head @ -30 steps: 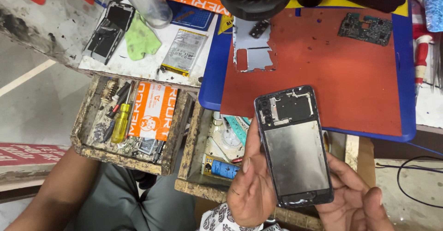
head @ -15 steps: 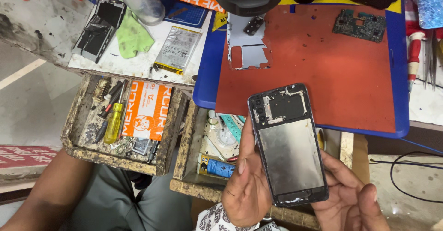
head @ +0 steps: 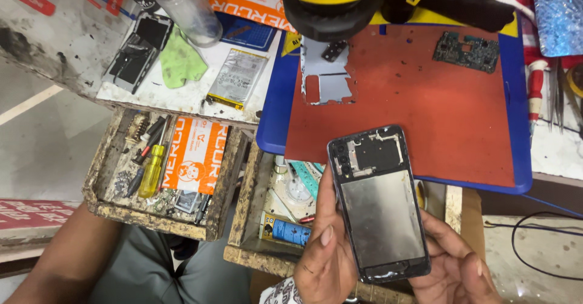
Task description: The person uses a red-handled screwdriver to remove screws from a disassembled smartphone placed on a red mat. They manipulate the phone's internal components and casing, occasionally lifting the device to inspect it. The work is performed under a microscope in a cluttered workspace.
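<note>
Both hands clamped on opened phone (head: 381, 204), lower centre: left hand (head: 325, 261) grips left edge, right hand (head: 452, 267) cradles right. Left wooden tray (head: 100, 179): yellow screwdriver (head: 150, 170), orange packet (head: 195, 155). Middle tray (head: 243, 219): blue battery (head: 290, 231).

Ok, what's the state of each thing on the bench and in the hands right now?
Phone frame: back off, gutted, held in both hands.
Left hand: gripping its left edge.
Right hand: supporting its lower right.
Circuit board: loose on red mat.
Metal shield plate: removed, flat.
Drawers: open.
</note>
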